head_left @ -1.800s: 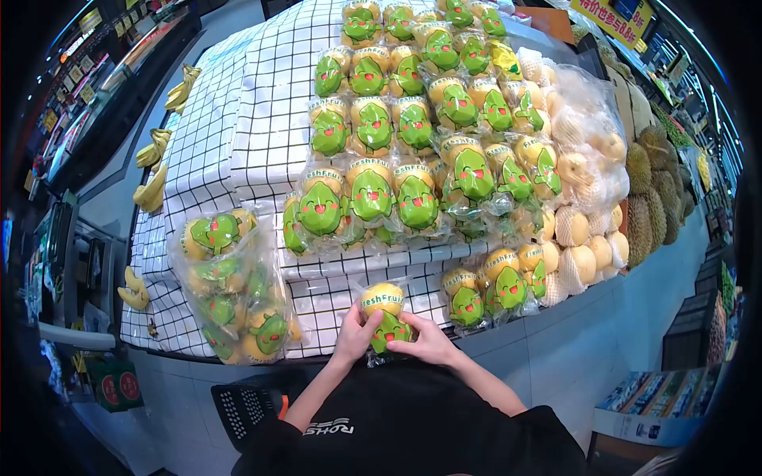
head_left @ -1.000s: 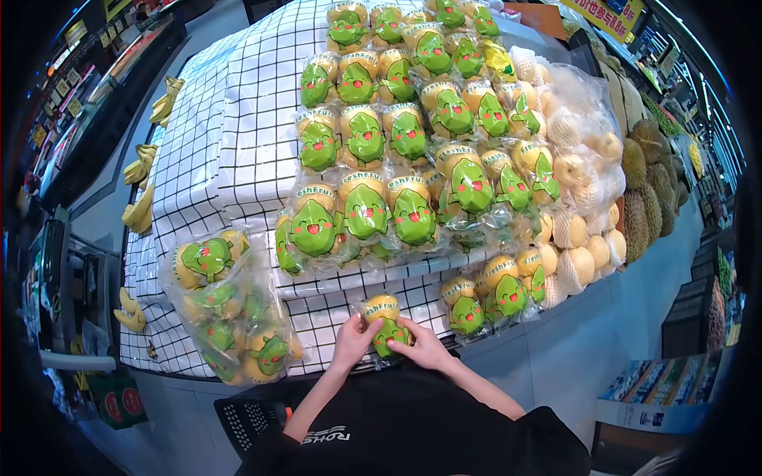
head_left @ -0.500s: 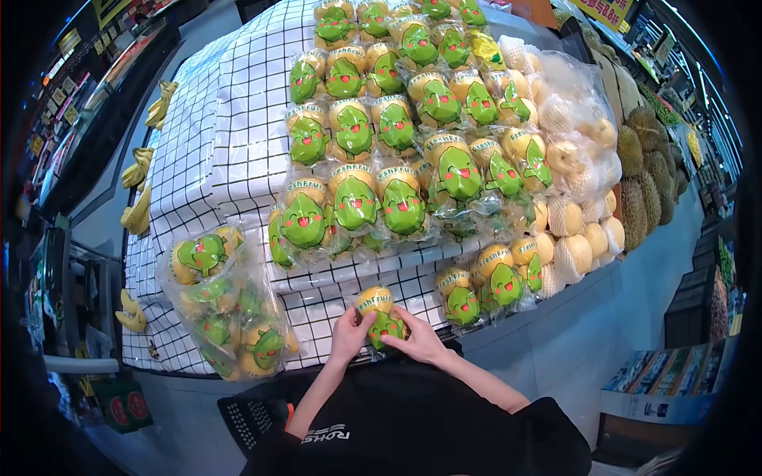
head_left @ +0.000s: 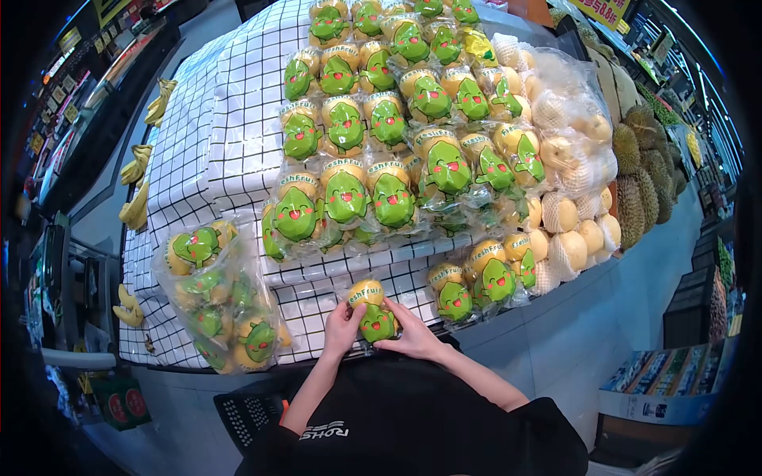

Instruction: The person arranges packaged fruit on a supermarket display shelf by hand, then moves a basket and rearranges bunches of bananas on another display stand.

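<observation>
Between my two hands is a clear plastic bag of yellow fruit [head_left: 375, 319], printed with a smiling green cartoon and "FreshFruit" lettering. It is upright at the near edge of the checkered cloth. My left hand [head_left: 341, 329] grips its left side, thumb toward the front. On the other side my right hand [head_left: 414, 335] holds it, fingers around the edge and thumb low. Just right of it, similar bagged fruit [head_left: 454, 301] stands on the lower step. To the left lies a large clear bag [head_left: 226, 305] filled with several of these packs.
Rows of the same packs [head_left: 346, 194] cover the raised cloth-covered display [head_left: 250, 111]. Loose yellow fruit in white foam nets [head_left: 567, 250] sits at the right, with durians [head_left: 631, 210] beyond. Bananas [head_left: 136, 208] lie along the left edge. A black perforated basket [head_left: 242, 416] is below.
My thumbs have shifted outward on the held bag, so more of its green print shows. The whole view has moved slightly, and the displayed packs look unchanged.
</observation>
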The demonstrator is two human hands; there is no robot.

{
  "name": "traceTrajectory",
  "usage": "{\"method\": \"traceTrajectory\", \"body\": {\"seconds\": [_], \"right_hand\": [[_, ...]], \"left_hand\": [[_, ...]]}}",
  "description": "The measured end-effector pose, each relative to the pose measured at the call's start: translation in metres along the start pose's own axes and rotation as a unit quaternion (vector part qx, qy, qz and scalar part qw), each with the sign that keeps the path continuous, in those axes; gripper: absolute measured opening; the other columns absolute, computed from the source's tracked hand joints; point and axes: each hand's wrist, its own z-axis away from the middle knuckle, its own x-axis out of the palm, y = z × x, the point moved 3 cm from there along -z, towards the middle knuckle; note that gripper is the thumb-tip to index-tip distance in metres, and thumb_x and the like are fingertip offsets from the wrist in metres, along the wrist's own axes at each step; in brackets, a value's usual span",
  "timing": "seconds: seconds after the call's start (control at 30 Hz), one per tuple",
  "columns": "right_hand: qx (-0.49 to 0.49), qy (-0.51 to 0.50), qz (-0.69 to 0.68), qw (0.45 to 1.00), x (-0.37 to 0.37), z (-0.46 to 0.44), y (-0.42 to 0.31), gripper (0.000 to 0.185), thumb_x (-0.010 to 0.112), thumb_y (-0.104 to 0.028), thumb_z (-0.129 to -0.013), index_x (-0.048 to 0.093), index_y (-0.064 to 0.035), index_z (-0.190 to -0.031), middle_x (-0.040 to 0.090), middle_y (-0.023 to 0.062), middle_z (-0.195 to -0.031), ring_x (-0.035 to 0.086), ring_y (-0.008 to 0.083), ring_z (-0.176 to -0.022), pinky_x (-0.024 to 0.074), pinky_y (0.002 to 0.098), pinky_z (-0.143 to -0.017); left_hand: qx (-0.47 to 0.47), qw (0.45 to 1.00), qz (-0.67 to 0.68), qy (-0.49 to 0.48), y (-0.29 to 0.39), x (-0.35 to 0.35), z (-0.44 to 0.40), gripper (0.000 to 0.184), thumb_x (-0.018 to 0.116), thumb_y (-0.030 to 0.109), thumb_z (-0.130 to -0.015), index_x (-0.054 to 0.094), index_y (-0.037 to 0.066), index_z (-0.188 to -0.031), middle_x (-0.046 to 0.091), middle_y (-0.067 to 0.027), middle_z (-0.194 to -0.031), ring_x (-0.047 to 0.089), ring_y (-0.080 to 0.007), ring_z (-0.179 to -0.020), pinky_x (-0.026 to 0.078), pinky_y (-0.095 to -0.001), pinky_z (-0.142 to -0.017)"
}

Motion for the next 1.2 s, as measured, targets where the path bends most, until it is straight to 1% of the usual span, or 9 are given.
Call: {"method": "traceTrajectory", "body": {"seconds": [0.2,0.27,0.37,0.47,0.57,0.63,0.9,0.97,1.2], "right_hand": [[0.006,0.004,-0.03,1.0,0.0,0.0,0.009,0.096,0.086,-0.027,-0.073,0.033,0.0007,-0.148,0.05,0.0227,-0.137,0.052,0.0318,-0.128,0.0424,0.0384,-0.107],[0.013,0.003,-0.033,0.999,-0.001,0.0,0.007,0.095,0.087,-0.027,-0.073,0.034,0.001,-0.147,0.05,0.0226,-0.138,0.052,0.0317,-0.128,0.0426,0.0383,-0.107],[0.018,0.004,-0.038,0.999,-0.002,0.0,0.007,0.093,0.087,-0.027,-0.072,0.037,0.0013,-0.145,0.051,0.0223,-0.138,0.053,0.0315,-0.128,0.0432,0.0381,-0.107],[0.013,0.004,-0.038,0.999,-0.002,-0.001,0.008,0.092,0.087,-0.028,-0.072,0.038,0.0014,-0.144,0.051,0.0221,-0.137,0.053,0.0312,-0.127,0.0434,0.0381,-0.106],[0.016,0.004,-0.032,0.999,-0.001,-0.002,0.007,0.089,0.087,-0.029,-0.072,0.041,0.0016,-0.142,0.053,0.0215,-0.135,0.055,0.0309,-0.125,0.0443,0.0377,-0.105],[0.014,0.011,-0.032,0.999,-0.001,-0.001,0.007,0.083,0.085,-0.03,-0.074,0.043,0.0,-0.14,0.053,0.023,-0.133,0.056,0.0344,-0.124,0.0456,0.0391,-0.104],[0.016,0.014,-0.025,0.999,0.0,-0.001,0.005,0.084,0.085,-0.03,-0.074,0.044,0.0006,-0.139,0.054,0.0225,-0.133,0.056,0.0332,-0.123,0.0459,0.0384,-0.103],[0.019,0.015,-0.024,0.999,0.0,-0.001,0.006,0.084,0.085,-0.03,-0.074,0.044,0.0007,-0.14,0.054,0.0224,-0.133,0.056,0.0328,-0.123,0.046,0.0383,-0.103],[0.015,0.031,-0.023,0.999,0.001,0.001,0.005,0.086,0.086,-0.031,-0.073,0.044,0.0026,-0.14,0.055,0.0221,-0.132,0.057,0.0314,-0.122,0.0459,0.0376,-0.103]], "left_hand": [[0.002,1.0,0.007,0.012,-0.004,0.001,-0.003,0.033,0.066,0.02,-0.096,0.06,-0.005,-0.117,0.07,-0.0074,-0.101,0.065,-0.0095,-0.089,0.051,-0.0237,-0.077],[0.02,0.999,0.031,0.027,0.002,0.005,-0.002,0.031,0.067,0.02,-0.096,0.061,-0.004,-0.115,0.07,-0.0071,-0.098,0.065,-0.009,-0.086,0.051,-0.0235,-0.075],[0.004,0.999,0.001,0.045,-0.007,0.002,-0.004,0.031,0.068,0.019,-0.095,0.061,-0.004,-0.115,0.071,-0.0073,-0.097,0.065,-0.0089,-0.086,0.051,-0.0236,-0.075],[0.029,0.998,0.037,0.048,-0.001,0.006,-0.003,0.031,0.068,0.02,-0.095,0.062,-0.004,-0.114,0.071,-0.0074,-0.096,0.065,-0.0088,-0.085,0.052,-0.0236,-0.074],[0.029,0.998,0.014,0.049,-0.002,0.005,-0.003,0.031,0.068,0.02,-0.095,0.062,-0.004,-0.114,0.071,-0.0077,-0.096,0.066,-0.0091,-0.085,0.052,-0.0239,-0.074],[0.03,0.998,0.014,0.05,-0.006,0.004,-0.005,0.031,0.068,0.02,-0.095,0.062,-0.004,-0.114,0.071,-0.0079,-0.097,0.066,-0.0093,-0.085,0.053,-0.0241,-0.075],[0.025,0.998,0.012,0.056,-0.005,0.004,-0.003,0.033,0.069,0.02,-0.094,0.062,-0.004,-0.114,0.071,-0.0085,-0.098,0.067,-0.0103,-0.087,0.053,-0.0245,-0.075],[0.022,0.998,-0.012,0.051,-0.008,0.003,-0.004,0.033,0.069,0.021,-0.094,0.062,-0.004,-0.114,0.071,-0.0085,-0.098,0.067,-0.0102,-0.086,0.053,-0.0244,-0.075],[0.02,0.999,0.004,0.05,-0.005,0.005,-0.003,0.033,0.069,0.022,-0.094,0.062,-0.004,-0.114,0.072,-0.0076,-0.096,0.067,-0.0099,-0.086,0.053,-0.0243,-0.075]]}}
